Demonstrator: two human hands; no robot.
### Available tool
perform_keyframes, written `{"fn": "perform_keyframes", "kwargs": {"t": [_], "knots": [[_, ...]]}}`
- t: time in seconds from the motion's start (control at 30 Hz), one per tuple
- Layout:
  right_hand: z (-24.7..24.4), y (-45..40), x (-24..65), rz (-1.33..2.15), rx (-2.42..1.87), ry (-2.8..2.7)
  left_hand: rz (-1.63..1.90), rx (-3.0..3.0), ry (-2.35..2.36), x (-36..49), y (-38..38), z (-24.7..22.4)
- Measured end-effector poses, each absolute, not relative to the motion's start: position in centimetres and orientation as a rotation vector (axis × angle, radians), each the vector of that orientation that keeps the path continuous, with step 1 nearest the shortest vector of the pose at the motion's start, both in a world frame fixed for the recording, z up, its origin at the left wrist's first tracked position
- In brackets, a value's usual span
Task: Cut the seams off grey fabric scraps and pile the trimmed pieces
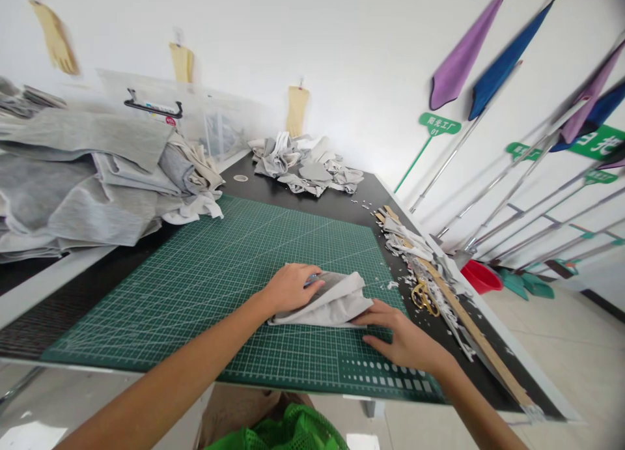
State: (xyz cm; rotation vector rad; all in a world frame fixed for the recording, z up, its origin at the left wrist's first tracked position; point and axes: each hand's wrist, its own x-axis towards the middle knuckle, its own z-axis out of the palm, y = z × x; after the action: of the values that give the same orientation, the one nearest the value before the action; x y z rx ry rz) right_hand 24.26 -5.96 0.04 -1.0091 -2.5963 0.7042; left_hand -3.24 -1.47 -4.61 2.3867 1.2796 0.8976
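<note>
The grey fabric piece (336, 305) lies lengthwise left to right on the green cutting mat (234, 254), between my hands: left hand (291, 287) curled over its left end, grip unclear; right hand (403, 338), half open, touching its right end.

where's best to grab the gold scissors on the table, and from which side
Probably by the looped handles of the gold scissors, from above on the side of the cutting mat: the loops lie exposed, while the blades are hard to make out among fabric scraps.
</note>
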Motion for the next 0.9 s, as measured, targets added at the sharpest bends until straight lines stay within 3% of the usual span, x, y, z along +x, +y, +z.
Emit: {"fn": "perform_keyframes", "kwargs": {"t": [0.37,0.77,0.9], "knots": [[-1.6,-3.5,25.4,0.052,-0.758,-2.924,0.843,2.399,1.269,-3.2,-1.4,-4.8],[-1.9,-3.3,24.8,0.56,-0.878,-2.342,0.888,2.321,1.247,-3.3,-1.1,-4.8],[-1.5,-2.7,23.0,0.571,-0.867,-2.244,0.93,2.247,1.25,-3.3,-0.9,-4.8]]}}
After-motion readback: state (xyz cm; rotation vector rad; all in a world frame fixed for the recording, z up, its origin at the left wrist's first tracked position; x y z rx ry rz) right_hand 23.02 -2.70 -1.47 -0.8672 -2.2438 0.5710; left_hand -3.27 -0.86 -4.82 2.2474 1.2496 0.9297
